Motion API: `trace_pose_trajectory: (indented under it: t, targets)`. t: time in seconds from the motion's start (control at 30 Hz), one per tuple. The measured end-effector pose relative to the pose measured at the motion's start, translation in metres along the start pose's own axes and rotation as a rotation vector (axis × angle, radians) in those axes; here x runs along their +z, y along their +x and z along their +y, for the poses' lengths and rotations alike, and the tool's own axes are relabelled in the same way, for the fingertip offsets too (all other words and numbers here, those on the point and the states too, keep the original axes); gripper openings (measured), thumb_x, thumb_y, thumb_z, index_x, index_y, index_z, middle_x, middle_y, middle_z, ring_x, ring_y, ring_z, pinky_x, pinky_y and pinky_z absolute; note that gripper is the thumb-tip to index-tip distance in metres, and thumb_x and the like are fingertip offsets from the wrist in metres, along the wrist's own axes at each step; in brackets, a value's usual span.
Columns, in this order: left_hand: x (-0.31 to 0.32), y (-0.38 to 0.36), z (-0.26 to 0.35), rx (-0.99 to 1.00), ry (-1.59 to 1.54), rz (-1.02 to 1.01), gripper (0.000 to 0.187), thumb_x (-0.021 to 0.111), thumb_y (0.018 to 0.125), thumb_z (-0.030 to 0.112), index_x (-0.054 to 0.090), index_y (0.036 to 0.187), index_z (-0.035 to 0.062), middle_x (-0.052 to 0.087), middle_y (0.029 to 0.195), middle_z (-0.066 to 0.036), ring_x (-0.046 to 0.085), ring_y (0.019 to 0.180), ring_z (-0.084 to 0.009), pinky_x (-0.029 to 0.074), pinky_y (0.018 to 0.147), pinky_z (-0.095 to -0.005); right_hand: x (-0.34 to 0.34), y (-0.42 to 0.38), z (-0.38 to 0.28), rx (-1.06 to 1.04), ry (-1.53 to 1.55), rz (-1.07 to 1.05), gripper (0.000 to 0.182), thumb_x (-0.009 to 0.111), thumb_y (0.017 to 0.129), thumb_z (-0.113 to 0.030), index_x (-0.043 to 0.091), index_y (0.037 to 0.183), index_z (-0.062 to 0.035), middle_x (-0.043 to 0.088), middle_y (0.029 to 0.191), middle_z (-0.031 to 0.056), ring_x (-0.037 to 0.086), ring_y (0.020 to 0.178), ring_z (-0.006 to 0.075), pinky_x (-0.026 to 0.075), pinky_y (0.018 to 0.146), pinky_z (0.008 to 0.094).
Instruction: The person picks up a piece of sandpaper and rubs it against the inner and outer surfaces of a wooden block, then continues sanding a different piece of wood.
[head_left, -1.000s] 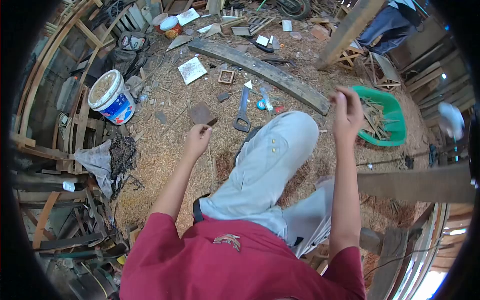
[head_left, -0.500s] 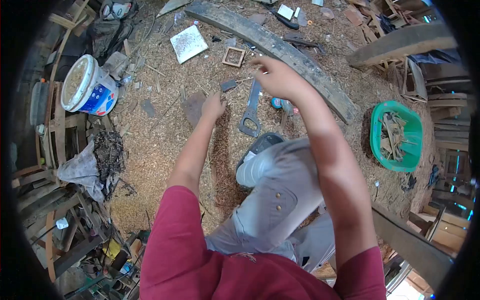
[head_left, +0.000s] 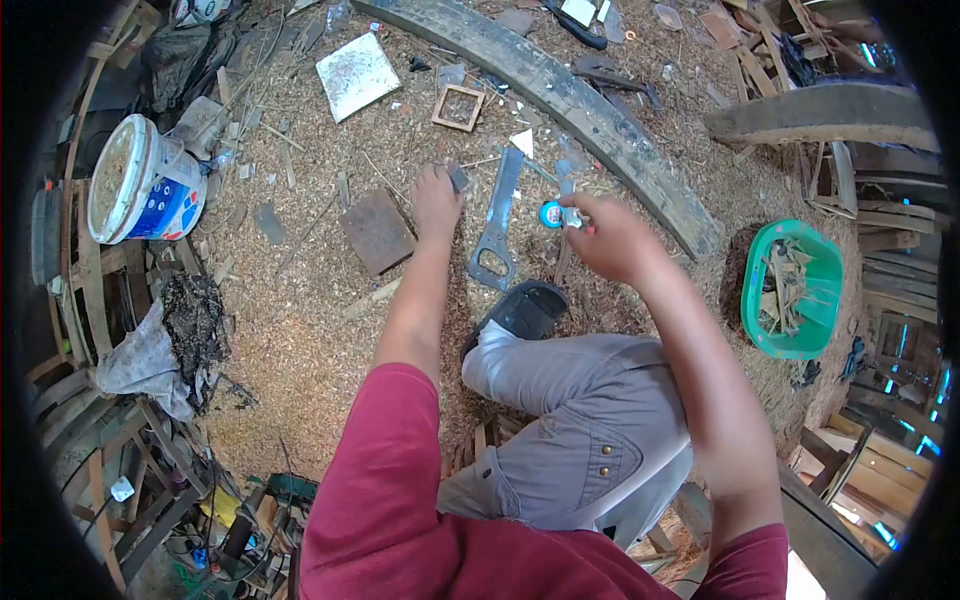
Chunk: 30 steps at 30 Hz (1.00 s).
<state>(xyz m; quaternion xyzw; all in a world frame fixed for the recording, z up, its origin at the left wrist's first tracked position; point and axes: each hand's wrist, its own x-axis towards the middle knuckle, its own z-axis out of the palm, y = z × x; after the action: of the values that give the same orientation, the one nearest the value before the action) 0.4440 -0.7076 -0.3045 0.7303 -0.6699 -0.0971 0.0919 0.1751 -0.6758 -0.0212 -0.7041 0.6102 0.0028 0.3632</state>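
My left hand [head_left: 436, 204] is closed around a small dark block [head_left: 459, 178], which sticks out past the fingers. A flat brown square of wood [head_left: 379, 231] lies on the shavings beside that wrist. Between my hands rests a handsaw [head_left: 497, 218], its grip toward me and its blade pointing away. My right hand [head_left: 612, 238] is down at a small silver piece with red on it, fingers drawn together; I cannot tell what it is. A round blue-rimmed object [head_left: 551, 214] sits just left of those fingertips. Farther away lies a small square wooden frame [head_left: 458, 107].
A long curved beam [head_left: 560, 95] runs across the ground beyond my hands. A white bucket [head_left: 125, 180] stands at the left. At the right, a green tub [head_left: 755, 290] holds wood scraps. A speckled white square board [head_left: 358, 77] lies on the far side.
My right hand has come down and nearer to me, to the silver piece. The left hand has shifted onto the small dark block, leaving the brown square uncovered. The view has shifted slightly.
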Motion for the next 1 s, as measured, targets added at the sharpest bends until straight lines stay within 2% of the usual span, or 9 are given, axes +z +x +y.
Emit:
trace_pose_trajectory:
  t: [0.03,0.2,0.4,0.53,0.63,0.67,0.77,0.9,1.0]
  targets:
    - [-0.009,-0.006,0.009,-0.029,-0.071,0.006,0.057,0.087,0.081,0.023,0.067,0.132,0.0052,0.067,0.124,-0.018,0.066,0.12,-0.0374,0.051,0.103,-0.0523,0.0,0.0,-0.001,-0.029,-0.008,-0.002,0.044,0.073,0.098,-0.019,0.071,0.141,-0.0123,0.074,0.117,0.0243,0.073,0.1,0.0371,0.059,0.093,0.0468]
    - [-0.047,-0.04,0.048,-0.042,-0.74,0.081,0.063,0.089,0.081,0.022,0.068,0.137,0.0019,0.07,0.122,-0.018,0.07,0.111,-0.0345,0.056,0.098,-0.0465,-0.008,-0.003,-0.016,-0.1,0.016,0.007,0.046,0.072,0.095,-0.017,0.07,0.141,-0.0111,0.074,0.129,0.0239,0.068,0.126,0.042,0.053,0.109,0.0477]
    - [-0.192,-0.107,0.116,0.121,-1.053,0.314,0.071,0.092,0.081,0.009,0.06,0.144,0.0015,0.073,0.126,-0.014,0.071,0.114,-0.0243,0.057,0.098,-0.0391,-0.036,-0.024,-0.04,-0.105,0.2,0.088,0.043,0.077,0.098,-0.024,0.071,0.136,-0.0038,0.078,0.114,0.0244,0.076,0.106,0.0377,0.059,0.093,0.0464]
    - [-0.253,-0.124,0.141,0.383,-0.953,0.381,0.078,0.092,0.082,0.007,0.054,0.15,0.0025,0.07,0.139,-0.016,0.072,0.119,-0.0262,0.057,0.103,-0.039,-0.055,-0.07,-0.028,-0.179,0.571,0.112,0.031,0.077,0.102,-0.016,0.071,0.129,-0.001,0.074,0.093,0.0023,0.069,0.087,0.0082,0.057,0.077,0.0299]
    - [-0.29,-0.138,0.18,0.638,-0.972,0.278,0.085,0.094,0.082,0.008,0.05,0.154,0.0027,0.066,0.147,-0.018,0.071,0.126,-0.0298,0.057,0.105,-0.0408,-0.05,-0.148,-0.004,-0.171,0.766,0.408,0.028,0.08,0.1,-0.012,0.071,0.124,0.0004,0.072,0.094,0.0015,0.069,0.087,0.0093,0.058,0.078,0.0299]
    - [-0.299,-0.145,0.198,0.775,-0.995,0.3,0.091,0.094,0.082,0.011,0.046,0.159,0.0041,0.059,0.157,-0.02,0.063,0.139,-0.0354,0.054,0.111,-0.0451,-0.045,-0.182,0.006,-0.17,0.771,0.561,0.026,0.082,0.096,-0.007,0.071,0.118,0.0,0.073,0.099,0.0022,0.07,0.091,0.0104,0.058,0.082,0.0308]
    - [-0.345,-0.202,0.261,0.848,-1.044,0.137,0.084,0.092,0.086,0.014,0.049,0.157,0.0057,0.053,0.162,-0.021,0.053,0.148,-0.0387,0.047,0.118,-0.0482,-0.025,-0.325,0.033,-0.036,0.474,1.179,0.024,0.081,0.093,-0.003,0.07,0.114,-0.0019,0.073,0.103,0.0028,0.07,0.096,0.0119,0.058,0.087,0.0323]
    - [-0.331,-0.282,0.335,1.101,-1.069,-0.233,0.061,0.087,0.091,0.016,0.062,0.146,0.0062,0.053,0.162,-0.021,0.052,0.148,-0.039,0.045,0.12,-0.0495,0.042,-0.568,0.064,0.342,0.507,1.839,0.037,0.073,0.095,0.0,0.063,0.131,-0.003,0.069,0.108,0.0021,0.064,0.089,0.0111,0.054,0.085,0.0289]
    - [-0.334,-0.373,0.393,1.343,-1.172,-0.529,0.045,0.083,0.094,0.017,0.068,0.135,0.0052,0.058,0.156,-0.022,0.055,0.145,-0.0398,0.044,0.12,-0.0496,0.116,-0.747,0.011,0.786,0.363,2.115,0.048,0.069,0.098,-0.001,0.061,0.145,-0.004,0.07,0.109,0.0055,0.065,0.089,0.01,0.053,0.082,0.0258]
